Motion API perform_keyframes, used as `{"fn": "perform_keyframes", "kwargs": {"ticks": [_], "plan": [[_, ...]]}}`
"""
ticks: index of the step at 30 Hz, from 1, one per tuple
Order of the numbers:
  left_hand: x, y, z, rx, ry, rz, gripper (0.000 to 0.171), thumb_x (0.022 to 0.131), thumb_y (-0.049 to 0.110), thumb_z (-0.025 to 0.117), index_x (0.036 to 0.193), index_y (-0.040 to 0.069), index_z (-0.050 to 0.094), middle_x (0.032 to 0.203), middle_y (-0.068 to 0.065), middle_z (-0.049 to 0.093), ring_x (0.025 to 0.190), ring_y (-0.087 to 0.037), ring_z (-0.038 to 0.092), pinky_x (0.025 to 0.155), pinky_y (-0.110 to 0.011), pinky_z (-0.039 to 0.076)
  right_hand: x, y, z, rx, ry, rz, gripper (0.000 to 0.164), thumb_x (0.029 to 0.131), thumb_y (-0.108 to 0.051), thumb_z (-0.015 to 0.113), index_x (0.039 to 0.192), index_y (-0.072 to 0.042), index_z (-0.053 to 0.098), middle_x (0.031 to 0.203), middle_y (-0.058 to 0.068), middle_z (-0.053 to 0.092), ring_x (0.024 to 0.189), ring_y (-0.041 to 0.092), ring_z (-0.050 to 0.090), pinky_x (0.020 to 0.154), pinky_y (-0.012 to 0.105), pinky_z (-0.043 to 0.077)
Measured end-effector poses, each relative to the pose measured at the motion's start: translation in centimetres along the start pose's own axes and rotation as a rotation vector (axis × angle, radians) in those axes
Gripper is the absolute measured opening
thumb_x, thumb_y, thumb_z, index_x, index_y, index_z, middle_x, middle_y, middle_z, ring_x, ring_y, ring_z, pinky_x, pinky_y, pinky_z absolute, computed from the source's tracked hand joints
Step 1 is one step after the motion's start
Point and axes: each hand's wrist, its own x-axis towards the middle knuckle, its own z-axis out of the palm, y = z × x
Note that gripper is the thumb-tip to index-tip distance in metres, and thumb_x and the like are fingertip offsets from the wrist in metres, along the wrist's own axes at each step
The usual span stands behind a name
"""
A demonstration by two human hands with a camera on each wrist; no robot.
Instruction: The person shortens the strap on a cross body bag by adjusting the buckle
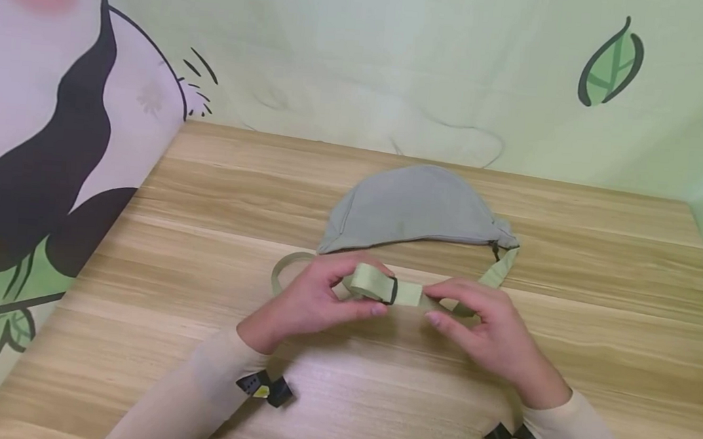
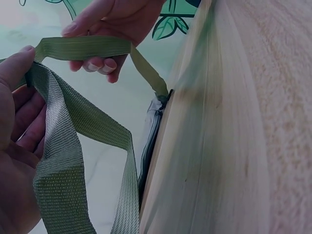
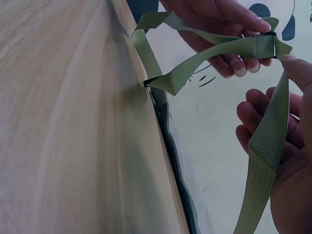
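Note:
A grey waist bag [image 1: 413,207] lies on the table, its curved side toward the wall. Its light green webbing strap [image 1: 409,294] runs up between both hands. My left hand [image 1: 322,289] pinches the strap right at a black slide buckle [image 1: 393,291], with a loop of webbing standing up beside it. To the right of the buckle, my right hand [image 1: 491,324] pinches the webbing between thumb and fingertips. In the right wrist view a short strap end [image 3: 283,49] pokes out past the buckle. A second black fitting [image 3: 152,82] joins the strap near the bag.
The wood-grain table [image 1: 207,189] meets a pale green printed wall cloth [image 1: 338,55] at the back. A panda drawing [image 1: 76,125] covers the left side. Small black devices [image 1: 266,388] sit at both wrists, and long pale sleeves [image 1: 205,386] cover the forearms.

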Motion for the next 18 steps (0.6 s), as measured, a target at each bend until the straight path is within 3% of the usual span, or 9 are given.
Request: {"fn": "perform_keyframes", "kwargs": {"ticks": [6,10,15,18], "plan": [[0.0,0.1,0.1,-0.011,0.001,-0.036,0.039,0.083,-0.003,0.09,0.118,0.002,0.074,0.112,-0.014,0.079,0.105,-0.014,0.071,0.1,-0.032,0.059,0.6,-0.7,0.1,-0.005,-0.037,0.017,0.031,0.085,0.004,0.083,0.115,-0.001,0.077,0.108,0.011,0.081,0.1,0.011,0.074,0.094,0.02,0.06],[0.1,0.2,0.2,-0.037,-0.002,-0.023,0.041,0.082,-0.005,0.09,0.119,0.0,0.073,0.11,-0.015,0.079,0.103,-0.013,0.071,0.096,-0.032,0.06,0.9,-1.2,0.2,-0.017,-0.049,0.021,0.034,0.082,0.008,0.084,0.114,-0.002,0.077,0.108,0.01,0.081,0.1,0.012,0.075,0.094,0.019,0.059],[0.3,0.1,0.3,-0.063,-0.018,0.008,0.04,0.082,-0.007,0.089,0.118,-0.001,0.072,0.109,-0.017,0.078,0.1,-0.012,0.07,0.092,-0.032,0.061,1.3,-1.5,0.4,-0.052,-0.048,-0.017,0.022,0.093,-0.009,0.084,0.113,-0.003,0.078,0.107,0.009,0.082,0.098,0.017,0.076,0.096,0.016,0.058],[0.3,0.1,0.3,-0.079,-0.027,0.013,0.039,0.083,-0.008,0.088,0.118,-0.001,0.072,0.108,-0.017,0.077,0.099,-0.011,0.07,0.092,-0.031,0.061,1.5,-1.6,0.5,-0.101,-0.046,-0.048,0.024,0.1,-0.024,0.08,0.112,-0.004,0.078,0.107,0.009,0.082,0.097,0.02,0.077,0.096,0.016,0.058]]}}
